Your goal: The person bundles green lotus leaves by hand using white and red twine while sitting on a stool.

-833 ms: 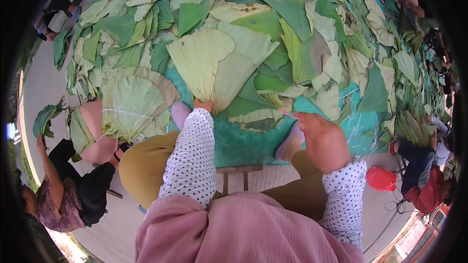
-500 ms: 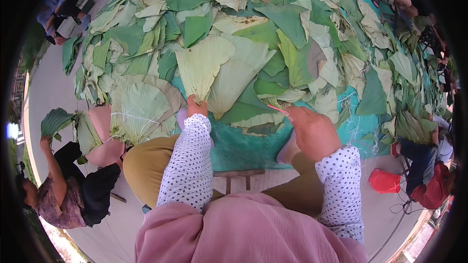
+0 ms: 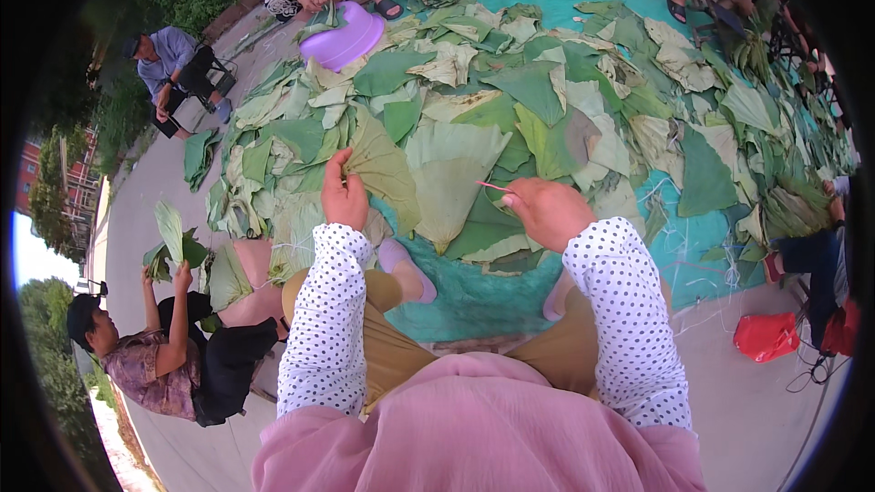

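Observation:
My left hand (image 3: 344,200) is at the left edge of a dull olive leaf (image 3: 383,173), its fingers apart and partly curled. That large, fan-shaped leaf lies beside a paler green leaf (image 3: 451,173), their narrow ends pointing toward me. My right hand (image 3: 551,212) is closed on a thin pink stick-like tool (image 3: 493,186), which points left over the pale leaf; its grip end is hidden in the fingers. More dried and green leaves (image 3: 524,91) are heaped beyond both hands.
A teal ground sheet (image 3: 474,296) lies under the leaves. A purple basin (image 3: 351,41) stands at the far side by a seated person. At left, another person (image 3: 159,346) holds up leaves. A red bag (image 3: 766,337) and white strings (image 3: 702,282) lie at right.
The leaf that my left hand gripped by its narrow end now lies against the pale leaf, and the hand is at its left edge. My right hand still holds the pink tool. The view has shifted.

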Demonstrator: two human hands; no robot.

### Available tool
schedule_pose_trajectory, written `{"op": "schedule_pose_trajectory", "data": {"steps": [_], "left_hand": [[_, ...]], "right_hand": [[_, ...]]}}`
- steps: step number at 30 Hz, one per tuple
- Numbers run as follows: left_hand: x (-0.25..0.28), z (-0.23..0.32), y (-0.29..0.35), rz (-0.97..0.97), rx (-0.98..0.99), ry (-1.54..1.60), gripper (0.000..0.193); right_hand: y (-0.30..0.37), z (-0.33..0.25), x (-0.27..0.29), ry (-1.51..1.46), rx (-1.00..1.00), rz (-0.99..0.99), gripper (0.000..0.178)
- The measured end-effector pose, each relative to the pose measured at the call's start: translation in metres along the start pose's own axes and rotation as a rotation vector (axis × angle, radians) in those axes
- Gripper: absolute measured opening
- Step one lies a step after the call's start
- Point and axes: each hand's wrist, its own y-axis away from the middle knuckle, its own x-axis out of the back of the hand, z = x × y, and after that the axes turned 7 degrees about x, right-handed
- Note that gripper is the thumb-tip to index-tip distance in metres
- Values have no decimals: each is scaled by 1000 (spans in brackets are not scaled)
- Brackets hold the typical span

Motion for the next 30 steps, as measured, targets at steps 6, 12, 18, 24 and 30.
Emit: {"op": "schedule_pose_trajectory", "data": {"steps": [6, 12, 18, 24, 30], "left_hand": [[-11, 53, 6, -84, 321, 382, 38], [-38, 77, 15, -216, 448, 609, 25], [-60, 108, 25, -299, 494, 618, 13], [-68, 116, 30, -358, 454, 620, 13], [-66, 121, 33, -390, 483, 648, 14]], "right_hand": [[2, -5, -2, -114, 41, 96, 22], [-7, -7, -1, -176, -27, 81, 21], [-10, -3, 5, -150, -36, 44, 18], [-12, -3, 4, -64, -65, 32, 19], [-13, -5, 5, -62, -88, 39, 18]]}}
